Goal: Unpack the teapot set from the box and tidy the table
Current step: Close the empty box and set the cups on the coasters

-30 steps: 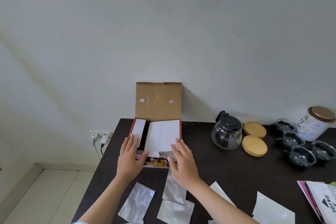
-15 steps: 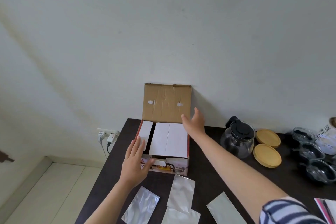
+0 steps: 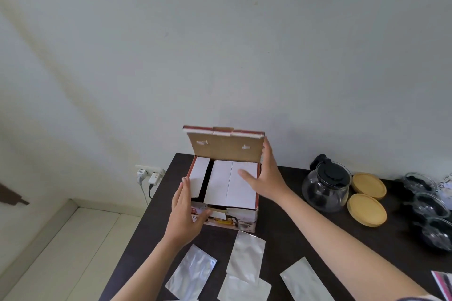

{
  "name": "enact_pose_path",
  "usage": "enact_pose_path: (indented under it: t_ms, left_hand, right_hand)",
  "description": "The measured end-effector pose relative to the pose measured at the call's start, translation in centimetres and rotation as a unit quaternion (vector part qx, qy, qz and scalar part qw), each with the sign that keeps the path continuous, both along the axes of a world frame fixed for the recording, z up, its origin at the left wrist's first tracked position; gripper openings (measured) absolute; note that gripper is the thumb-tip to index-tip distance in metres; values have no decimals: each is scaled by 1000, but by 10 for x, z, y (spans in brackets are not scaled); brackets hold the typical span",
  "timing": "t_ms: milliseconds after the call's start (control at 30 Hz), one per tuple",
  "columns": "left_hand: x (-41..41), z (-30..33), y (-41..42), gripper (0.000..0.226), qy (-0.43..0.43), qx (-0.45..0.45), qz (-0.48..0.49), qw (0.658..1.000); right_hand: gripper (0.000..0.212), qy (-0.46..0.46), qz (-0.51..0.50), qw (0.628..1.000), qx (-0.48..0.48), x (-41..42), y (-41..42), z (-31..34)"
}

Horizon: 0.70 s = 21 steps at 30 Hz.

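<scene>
The cardboard box (image 3: 244, 221) stands at the table's back left, its brown lid (image 3: 225, 149) tilted forward over white inner flaps (image 3: 230, 186). My right hand (image 3: 266, 178) grips the lid's right edge, fingers behind it and thumb over the flaps. My left hand (image 3: 186, 217) holds the box's front left corner, thumb on the printed front. A glass teapot (image 3: 325, 188) with a black lid stands to the right of the box, with two round wooden lids (image 3: 367, 209) beside it and glass cups (image 3: 430, 205) at the far right.
Several empty plastic bags (image 3: 247, 256) lie on the dark table (image 3: 293, 232) in front of the box. A booklet (image 3: 444, 283) shows at the right edge. The table's left edge drops to the floor by a wall socket (image 3: 149, 175) with plugs.
My right hand went from the box's front to the lid's right edge, and the lid has swung forward from upright. My left hand stays at the front left corner.
</scene>
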<state>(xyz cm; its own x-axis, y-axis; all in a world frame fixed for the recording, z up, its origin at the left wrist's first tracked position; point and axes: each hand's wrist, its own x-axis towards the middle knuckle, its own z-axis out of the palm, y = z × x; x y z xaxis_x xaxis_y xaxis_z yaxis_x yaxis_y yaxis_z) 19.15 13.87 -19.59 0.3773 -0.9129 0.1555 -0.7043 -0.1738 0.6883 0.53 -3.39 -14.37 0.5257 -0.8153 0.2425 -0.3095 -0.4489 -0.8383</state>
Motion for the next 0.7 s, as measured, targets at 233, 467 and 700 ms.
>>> enact_pose_path:
  t_ms: [233,467,700]
  left_hand:
    - [0,9,2,131,130,-30,28,991]
    - [2,19,8,119,140,-38,49,988]
    - [-9,21,13,38,210,-100,141,962]
  right_hand:
    - [121,76,19,997,-16,-22,48,-27]
    - [74,16,-22,999,-18,-22,74,-56]
    - [75,19,-35,999,-17,-23,77,-64]
